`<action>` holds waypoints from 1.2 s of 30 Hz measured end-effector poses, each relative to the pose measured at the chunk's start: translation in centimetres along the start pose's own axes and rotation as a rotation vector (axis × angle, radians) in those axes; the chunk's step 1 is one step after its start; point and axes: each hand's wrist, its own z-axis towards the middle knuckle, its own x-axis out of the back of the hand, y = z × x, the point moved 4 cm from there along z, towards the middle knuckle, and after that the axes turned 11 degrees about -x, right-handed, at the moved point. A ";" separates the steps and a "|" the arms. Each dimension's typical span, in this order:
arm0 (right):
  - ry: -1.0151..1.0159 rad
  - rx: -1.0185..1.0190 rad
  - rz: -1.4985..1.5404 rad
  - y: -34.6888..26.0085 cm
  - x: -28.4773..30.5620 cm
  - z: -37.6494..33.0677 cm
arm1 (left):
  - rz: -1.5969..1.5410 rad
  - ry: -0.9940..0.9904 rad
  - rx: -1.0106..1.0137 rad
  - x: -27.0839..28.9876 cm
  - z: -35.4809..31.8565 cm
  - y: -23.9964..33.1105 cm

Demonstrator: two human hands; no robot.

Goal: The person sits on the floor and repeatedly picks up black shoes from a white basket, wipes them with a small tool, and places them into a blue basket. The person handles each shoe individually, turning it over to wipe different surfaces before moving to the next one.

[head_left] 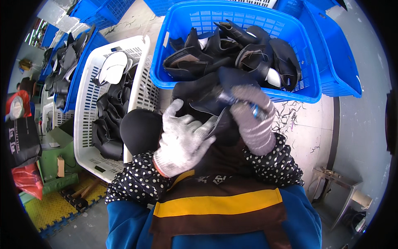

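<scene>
In front of me lies a black leather shoe upper [201, 93], close to the near rim of a blue basket. My left hand [182, 141], in a whitish glove, has its thumb raised and its other fingers bent at the upper's near edge, closed on it. My right hand [253, 118], in a grey striped glove, is wrapped round a small hand tool [258, 111] with blue on its handle. The tool's metal tip points left over the upper; motion blur hides its exact kind. A round black pad [141, 132] sits left of my left hand.
The blue basket [236, 9] holds several black uppers; a white basket [89, 83] on the left holds more, with white pieces on top. Dark trimmings [288, 118] litter the floor. A green machine [58, 153] stands at left, a metal stand [338, 178] by the right wall.
</scene>
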 end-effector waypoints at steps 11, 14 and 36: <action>0.399 -0.396 0.485 6.2 7.8 -2.6 | 0.195 0.004 -0.338 -2.5 -1.6 0.2; 0.429 -0.450 0.451 6.5 8.5 -3.2 | 0.210 -0.020 -0.324 -2.4 -2.2 0.3; -0.009 -0.129 -0.264 -1.4 7.0 -3.1 | 0.196 0.005 -0.327 -2.2 -1.7 0.9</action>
